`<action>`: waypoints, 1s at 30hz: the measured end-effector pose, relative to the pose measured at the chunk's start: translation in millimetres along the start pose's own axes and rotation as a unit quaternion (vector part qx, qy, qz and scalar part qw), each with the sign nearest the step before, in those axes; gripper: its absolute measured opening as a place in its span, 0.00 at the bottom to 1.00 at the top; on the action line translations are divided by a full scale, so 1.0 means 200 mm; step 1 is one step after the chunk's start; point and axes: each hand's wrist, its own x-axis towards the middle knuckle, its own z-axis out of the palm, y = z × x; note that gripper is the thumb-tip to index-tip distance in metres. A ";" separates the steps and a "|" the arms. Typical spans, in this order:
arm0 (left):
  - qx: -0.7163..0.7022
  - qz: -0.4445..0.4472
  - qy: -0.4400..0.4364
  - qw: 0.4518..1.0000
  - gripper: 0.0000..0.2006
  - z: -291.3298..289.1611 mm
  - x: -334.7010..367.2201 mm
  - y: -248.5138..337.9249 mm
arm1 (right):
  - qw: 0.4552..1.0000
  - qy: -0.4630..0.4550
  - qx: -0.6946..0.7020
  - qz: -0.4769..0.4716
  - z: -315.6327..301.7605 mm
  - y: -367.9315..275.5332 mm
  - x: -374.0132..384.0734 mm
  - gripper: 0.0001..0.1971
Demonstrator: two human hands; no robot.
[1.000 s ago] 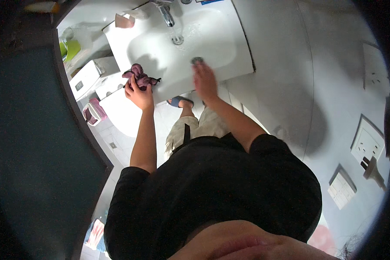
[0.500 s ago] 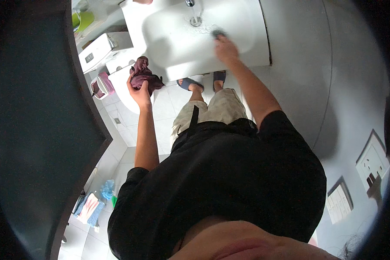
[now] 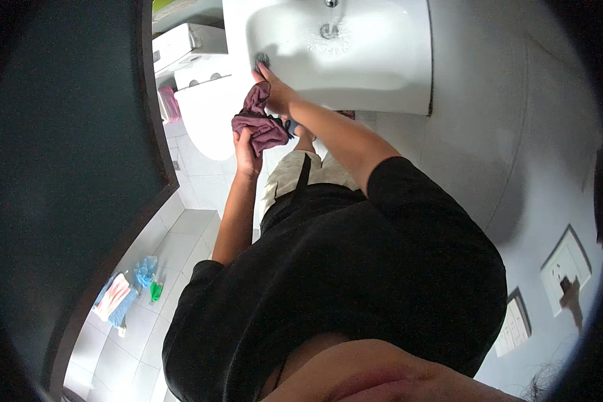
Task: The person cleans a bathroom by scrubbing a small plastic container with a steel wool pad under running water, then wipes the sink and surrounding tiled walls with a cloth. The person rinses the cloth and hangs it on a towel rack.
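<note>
Cloth (image 3: 269,135), purple, one: in the left hand (image 3: 248,158), fingers closed on it; lies at 12 o'clock from that hand, the nearer, long axis roughly 12 to 6. Right hand (image 3: 278,96): at 1 from the cloth, fingertips narrowed on a dark item (image 3: 262,60), kind unclear; contact with cloth uncertain. Sink (image 3: 375,80): between 1 and 2. Left fingers: mostly hidden. Tap (image 3: 331,3), at 1: cut off.

no readable lettering, no legible labels or brands; no numbers, no clear signs
</note>
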 end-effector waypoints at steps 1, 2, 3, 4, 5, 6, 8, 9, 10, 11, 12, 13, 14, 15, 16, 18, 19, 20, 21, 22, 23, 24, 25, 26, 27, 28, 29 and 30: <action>0.003 0.005 0.014 1.000 0.22 0.00 -0.05 0.03 | 0.994 0.067 0.061 0.056 -0.02 -0.17 0.05 0.28; -0.002 0.007 0.012 1.000 0.21 0.02 -0.09 0.06 | 0.976 0.130 0.161 0.066 -0.05 -0.24 0.06 0.28; -0.010 0.003 0.030 1.000 0.22 -0.01 -0.13 0.06 | 0.975 0.095 0.199 0.040 -0.10 -0.28 0.05 0.28; -0.020 -0.001 0.045 0.999 0.22 -0.04 -0.16 0.06 | 0.970 0.060 0.234 0.013 -0.17 -0.29 0.03 0.28; -0.032 -0.004 0.054 0.998 0.22 -0.04 -0.18 0.06 | 0.964 0.028 0.263 -0.013 -0.22 -0.27 0.02 0.28; -0.026 -0.007 0.065 0.998 0.22 0.03 -0.20 0.10 | 0.971 -0.010 0.186 -0.151 -0.21 -0.20 0.05 0.26; -0.026 0.003 0.048 0.998 0.23 0.00 -0.19 0.08 | 0.970 -0.006 0.076 -0.233 -0.20 -0.17 0.06 0.22; -0.019 0.005 0.037 0.999 0.24 0.00 -0.20 0.09 | 0.969 0.015 0.110 -0.219 -0.19 -0.17 0.09 0.22; -0.015 0.001 0.046 0.999 0.24 -0.01 -0.23 0.08 | 0.977 0.053 0.066 -0.198 -0.19 -0.17 0.17 0.22; -0.009 -0.001 0.053 0.999 0.25 -0.01 -0.25 0.09 | 0.980 0.094 0.020 -0.177 -0.19 -0.16 0.29 0.22; -0.003 -0.003 0.052 0.999 0.25 0.01 -0.23 0.10 | 0.987 0.095 -0.040 -0.127 -0.19 -0.11 0.44 0.22; -0.026 -0.014 0.050 0.998 0.26 0.04 -0.25 0.12 | 0.984 0.148 -0.035 -0.090 -0.21 -0.07 0.55 0.22; -0.032 -0.013 0.047 0.998 0.27 0.06 -0.27 0.13 | 0.968 0.175 -0.177 -0.039 -0.23 0.00 0.67 0.22; -0.037 -0.012 0.045 0.998 0.27 0.06 -0.28 0.13 | 0.974 0.217 -0.040 0.041 -0.25 0.06 0.75 0.24; -0.045 -0.007 0.058 0.997 0.29 -0.01 -0.32 0.12 | 0.870 0.423 -0.249 -0.055 -0.48 -0.08 0.80 0.13; -0.039 -0.019 0.048 0.998 0.29 0.01 -0.30 0.10 | 0.962 0.273 -0.006 0.030 -0.33 0.09 0.76 0.21; -0.037 -0.018 0.050 0.998 0.29 0.01 -0.30 0.10 | 0.968 0.170 0.167 0.075 -0.29 0.08 0.70 0.28; -0.030 -0.019 0.053 0.998 0.24 0.02 -0.29 0.09 | 0.962 0.141 0.183 0.144 -0.18 0.11 0.59 0.30; -0.033 -0.036 0.051 0.998 0.24 0.02 -0.28 0.08 | 0.950 0.113 0.197 0.214 -0.06 0.16 0.45 0.32; -0.036 -0.044 0.058 0.997 0.24 -0.01 -0.28 0.07 | 0.972 0.043 0.136 0.188 0.00 0.21 0.32 0.34; -0.038 -0.050 0.069 0.996 0.24 -0.04 -0.28 0.05 | 0.983 0.010 0.105 0.149 -0.02 0.22 0.24 0.32; -0.029 -0.050 0.069 0.996 0.23 -0.05 -0.31 0.06 | 0.983 -0.039 0.128 0.129 -0.05 0.28 0.19 0.30; -0.016 -0.060 0.047 0.997 0.23 -0.07 -0.32 0.08 | 0.978 -0.088 0.152 0.109 -0.09 0.35 0.15 0.29; -0.013 -0.060 0.049 0.997 0.23 -0.07 -0.31 0.08 | 0.983 -0.122 0.097 0.099 -0.14 0.47 0.07 0.28; -0.007 -0.058 0.049 0.997 0.23 -0.08 -0.29 0.07 | 0.983 -0.153 0.043 0.089 -0.17 0.61 -0.01 0.27; -0.005 -0.056 0.049 0.997 0.22 -0.07 -0.28 0.07 | 0.983 -0.137 -0.037 0.114 -0.21 0.74 -0.10 0.27; -0.005 -0.054 0.041 0.998 0.22 -0.06 -0.26 0.08 | 0.976 -0.121 -0.118 0.139 -0.27 0.87 -0.20 0.27; -0.004 -0.052 0.040 0.998 0.22 -0.06 -0.26 0.09 | 0.965 -0.111 -0.153 0.180 -0.35 0.96 -0.30 0.27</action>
